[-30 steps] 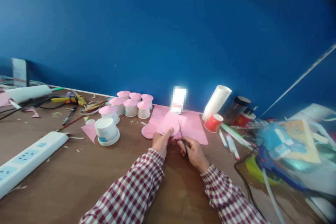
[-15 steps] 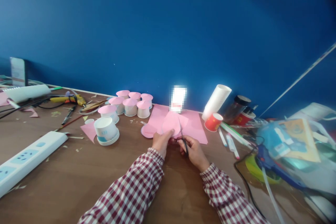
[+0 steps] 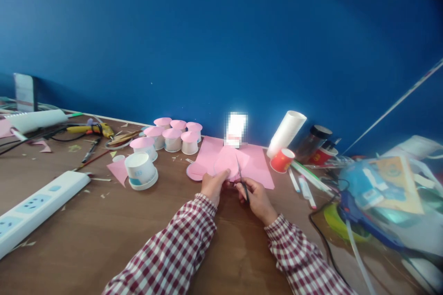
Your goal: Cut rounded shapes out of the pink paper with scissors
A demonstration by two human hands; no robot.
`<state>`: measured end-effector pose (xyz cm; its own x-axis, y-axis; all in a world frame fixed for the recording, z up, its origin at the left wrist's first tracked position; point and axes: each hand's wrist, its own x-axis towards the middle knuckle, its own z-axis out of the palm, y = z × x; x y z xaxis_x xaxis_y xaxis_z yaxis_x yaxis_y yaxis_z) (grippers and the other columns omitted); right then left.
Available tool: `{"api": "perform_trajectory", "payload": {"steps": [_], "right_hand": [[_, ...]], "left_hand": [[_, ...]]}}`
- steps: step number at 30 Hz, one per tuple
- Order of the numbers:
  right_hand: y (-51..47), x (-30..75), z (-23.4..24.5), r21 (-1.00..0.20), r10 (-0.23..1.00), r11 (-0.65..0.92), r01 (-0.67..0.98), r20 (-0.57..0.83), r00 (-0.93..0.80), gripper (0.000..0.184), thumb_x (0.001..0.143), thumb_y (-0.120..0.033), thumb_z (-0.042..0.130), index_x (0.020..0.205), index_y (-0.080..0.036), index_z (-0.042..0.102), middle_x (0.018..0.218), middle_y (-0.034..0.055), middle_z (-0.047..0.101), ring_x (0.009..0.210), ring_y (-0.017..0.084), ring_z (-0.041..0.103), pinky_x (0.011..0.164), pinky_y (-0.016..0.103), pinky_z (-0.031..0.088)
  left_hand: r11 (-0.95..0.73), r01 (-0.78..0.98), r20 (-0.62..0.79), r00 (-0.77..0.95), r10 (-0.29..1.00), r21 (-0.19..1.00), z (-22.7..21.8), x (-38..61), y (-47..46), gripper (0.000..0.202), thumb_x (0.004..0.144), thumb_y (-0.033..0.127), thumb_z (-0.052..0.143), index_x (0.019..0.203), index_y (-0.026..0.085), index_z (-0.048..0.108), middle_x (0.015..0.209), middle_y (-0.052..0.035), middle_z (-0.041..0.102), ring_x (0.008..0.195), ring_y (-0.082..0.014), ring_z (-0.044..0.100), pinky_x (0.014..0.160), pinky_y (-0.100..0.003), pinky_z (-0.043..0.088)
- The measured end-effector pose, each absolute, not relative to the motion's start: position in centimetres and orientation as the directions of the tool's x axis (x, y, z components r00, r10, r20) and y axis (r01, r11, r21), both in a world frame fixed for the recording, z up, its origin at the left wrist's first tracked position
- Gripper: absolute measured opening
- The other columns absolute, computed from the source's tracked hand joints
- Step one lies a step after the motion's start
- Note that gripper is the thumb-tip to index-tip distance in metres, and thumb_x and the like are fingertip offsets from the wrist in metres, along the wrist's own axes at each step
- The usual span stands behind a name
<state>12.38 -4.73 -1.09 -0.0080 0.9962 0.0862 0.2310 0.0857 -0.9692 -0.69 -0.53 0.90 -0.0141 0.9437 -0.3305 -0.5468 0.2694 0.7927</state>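
My left hand pinches the near edge of a piece of pink paper with a rounded outline. In my right hand is a pair of scissors, fingers closed round the handles. The blades point away from me and lie against the right side of the pink piece. Beneath both hands' work are larger pink sheets on the table. A pink paper disc lies just left of them. The fingertips of my left hand are partly hidden under the paper.
Several paper cups with pink cone tops stand at left, near an uncovered white cup. A power strip lies front left. To the right are a red cup, a stack of white cups, markers and a blue glue gun.
Almost nothing differs. Both hands keep their hold on the paper and scissors, and the view has shifted very slightly.
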Motion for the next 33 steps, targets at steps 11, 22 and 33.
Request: {"api": "perform_trajectory", "payload": {"steps": [11,22,33], "right_hand": [[-4.79,12.39,-0.95,-0.96,0.996,0.092,0.266,0.094,-0.007,0.032,0.082,-0.044,0.056,0.09,-0.014,0.062,0.052,-0.0044,0.05,0.046,0.01,0.047,0.046,0.022,0.04],[-4.75,12.51,-1.15,-0.96,0.994,0.104,0.259,0.105,-0.012,0.032,0.083,-0.043,0.056,0.091,-0.014,0.062,0.052,-0.0039,0.051,0.046,0.01,0.047,0.045,0.022,0.04],[-4.8,12.46,-1.14,-0.957,0.994,0.105,0.269,0.107,-0.011,0.033,0.082,-0.045,0.056,0.091,-0.014,0.063,0.053,-0.004,0.051,0.046,0.01,0.048,0.045,0.021,0.041]], "left_hand": [[0.267,-0.535,-0.325,-0.014,0.946,0.802,0.76,-0.72,-0.41,0.023,0.051,0.02,0.078,0.057,0.009,0.059,0.051,-0.0009,0.055,0.044,-0.0091,0.05,0.042,-0.021,0.041],[0.238,-0.51,-0.281,-0.007,0.96,0.826,0.46,-0.8,-0.27,0.024,0.053,0.023,0.077,0.055,0.01,0.057,0.05,0.0001,0.053,0.044,-0.0083,0.048,0.041,-0.02,0.04],[0.241,-0.52,-0.292,-0.016,0.956,0.819,0.62,-0.77,-0.26,0.025,0.052,0.023,0.077,0.051,0.011,0.055,0.047,0.0002,0.052,0.042,-0.0086,0.047,0.041,-0.022,0.041]]}}
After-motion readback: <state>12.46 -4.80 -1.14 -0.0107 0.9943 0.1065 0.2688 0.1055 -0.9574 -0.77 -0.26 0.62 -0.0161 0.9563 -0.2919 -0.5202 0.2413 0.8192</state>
